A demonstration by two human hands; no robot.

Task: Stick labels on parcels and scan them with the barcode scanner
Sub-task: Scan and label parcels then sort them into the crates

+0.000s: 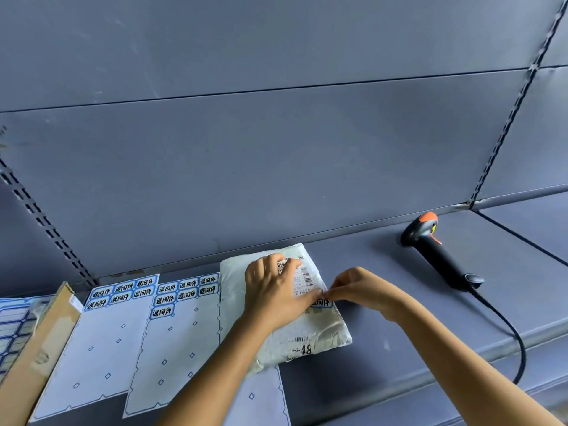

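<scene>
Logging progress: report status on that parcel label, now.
Left hand flat on parcel. Right hand pinching blue label onto it. Scanner lying right, untouched. Nothing blocking.

My left hand (pixel 273 295) and my right hand (pixel 359 290) are bare. My left forearm (pixel 215 373) and right forearm (pixel 461 355) are bare too, uncovered from the wrist to the bottom edge of the view. Both are slender. My fingernails are too small to make out.
</scene>
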